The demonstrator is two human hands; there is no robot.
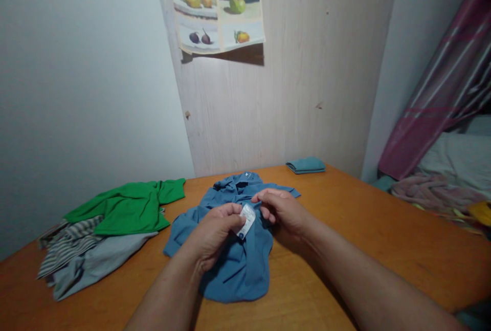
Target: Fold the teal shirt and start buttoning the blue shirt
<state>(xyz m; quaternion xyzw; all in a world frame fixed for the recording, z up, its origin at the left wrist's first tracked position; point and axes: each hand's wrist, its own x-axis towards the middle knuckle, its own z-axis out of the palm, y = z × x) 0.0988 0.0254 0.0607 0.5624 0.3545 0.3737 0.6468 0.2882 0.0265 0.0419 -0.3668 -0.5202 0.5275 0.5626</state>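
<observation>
A blue shirt lies crumpled on the wooden table, its collar toward the wall and one sleeve stretched to the right. Between the thumb and fingers of my left hand is a white label with small print, too fine to read. My right hand is just right of the label, over the shirt, with its fingers curled and the thumb against the forefinger. What that pinch holds, if anything, I cannot make out.
Left of the shirt lies a loose pile: a green T-shirt over a striped garment and a grey one. A folded teal cloth rests at the table's far edge. Past the right edge hang pink curtains.
</observation>
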